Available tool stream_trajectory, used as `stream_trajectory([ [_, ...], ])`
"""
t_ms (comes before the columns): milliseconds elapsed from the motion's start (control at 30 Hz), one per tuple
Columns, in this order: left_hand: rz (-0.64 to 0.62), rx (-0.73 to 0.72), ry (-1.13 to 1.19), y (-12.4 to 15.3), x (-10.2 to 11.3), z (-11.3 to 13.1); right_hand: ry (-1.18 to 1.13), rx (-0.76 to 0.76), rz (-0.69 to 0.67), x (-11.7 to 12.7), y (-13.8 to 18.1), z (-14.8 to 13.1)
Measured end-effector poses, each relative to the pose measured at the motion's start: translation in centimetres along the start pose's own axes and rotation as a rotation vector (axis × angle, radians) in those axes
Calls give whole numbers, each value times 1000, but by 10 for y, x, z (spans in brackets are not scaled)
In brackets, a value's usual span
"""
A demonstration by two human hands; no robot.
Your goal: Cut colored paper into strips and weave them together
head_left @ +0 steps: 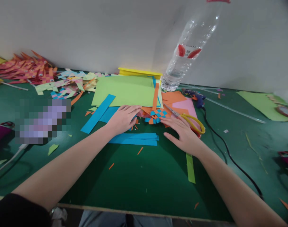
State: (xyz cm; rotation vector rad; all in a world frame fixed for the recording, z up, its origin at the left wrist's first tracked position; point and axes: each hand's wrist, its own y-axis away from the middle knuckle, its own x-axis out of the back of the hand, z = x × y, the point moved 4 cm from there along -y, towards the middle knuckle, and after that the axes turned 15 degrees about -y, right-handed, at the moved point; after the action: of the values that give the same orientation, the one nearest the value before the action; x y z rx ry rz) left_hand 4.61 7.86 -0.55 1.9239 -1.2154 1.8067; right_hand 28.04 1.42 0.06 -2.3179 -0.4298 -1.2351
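My left hand [123, 120] lies with its fingers stretched out at the lower edge of a stack of light green paper [125, 90], partly covering blue paper [108, 115] and small scraps. My right hand [183, 131] is open, thumb apart, its fingertips reaching to a woven blue-and-orange paper piece [158, 116]; whether they touch it I cannot tell. Scissors with yellow handles [197, 121] rest just beyond the right hand. Several blue paper strips [134, 139] lie between the wrists, and another blue strip [98, 113] slants left of the left hand.
A clear plastic bottle [181, 63] stands behind the paper. Woven red-and-orange paper pieces [32, 69] are heaped at the back left. A glue gun [200, 100] trails a black cord [217, 138] on the right. A blurred-out device [43, 121] with a cable lies left.
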Motion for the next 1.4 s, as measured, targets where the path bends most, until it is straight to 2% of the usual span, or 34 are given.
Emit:
stream_trajectory([
  [533, 3, 3, 52, 0, 1, 1, -6, -18, 28, 2, 0, -2],
  [833, -19, 33, 105, 0, 0, -1, -23, 35, 44, 3, -1, -5],
  [1400, -11, 6, 60, -1, -1, 0, 5, 20, 52, 1, 0, -3],
])
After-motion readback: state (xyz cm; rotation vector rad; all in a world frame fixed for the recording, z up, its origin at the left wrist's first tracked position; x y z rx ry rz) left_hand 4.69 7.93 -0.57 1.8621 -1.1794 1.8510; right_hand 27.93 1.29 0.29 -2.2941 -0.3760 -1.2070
